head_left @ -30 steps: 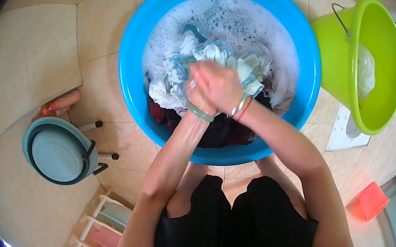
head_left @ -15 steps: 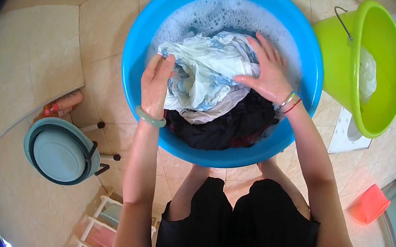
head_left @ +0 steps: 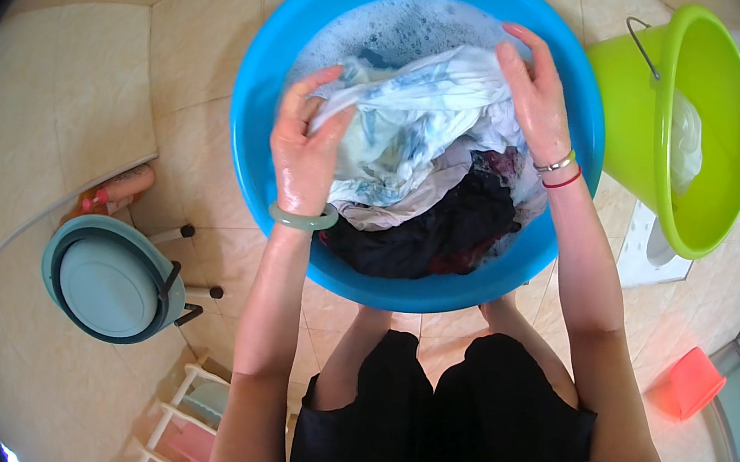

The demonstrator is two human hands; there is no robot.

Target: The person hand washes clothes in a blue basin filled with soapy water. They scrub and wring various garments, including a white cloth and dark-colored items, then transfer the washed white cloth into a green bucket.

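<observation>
A wet white garment with blue patches [head_left: 414, 111] is stretched between my two hands over a blue basin [head_left: 250, 136] of sudsy water. At its left edge, my left hand [head_left: 305, 152] grips the cloth between thumb and fingers. My right hand [head_left: 541, 104] holds the far right edge, its fingertips partly behind the fabric. Below it in the basin lie a pale pinkish cloth [head_left: 416, 202] and a dark garment with red parts [head_left: 450, 228], both soaked. White foam [head_left: 397, 24] floats at the far side of the water.
A lime-green bucket [head_left: 622, 124] with a translucent bag [head_left: 685, 142] inside stands right of the basin. At left are a grey-green folding basin [head_left: 56, 269] and an orange bottle [head_left: 125, 185]. A white rack [head_left: 169, 410] sits lower left, a coral container [head_left: 696, 381] lower right.
My right hand has moved up and right, my left hand slightly right. The white and blue garment has been lifted and pulled wider between them, and more of the dark garment shows.
</observation>
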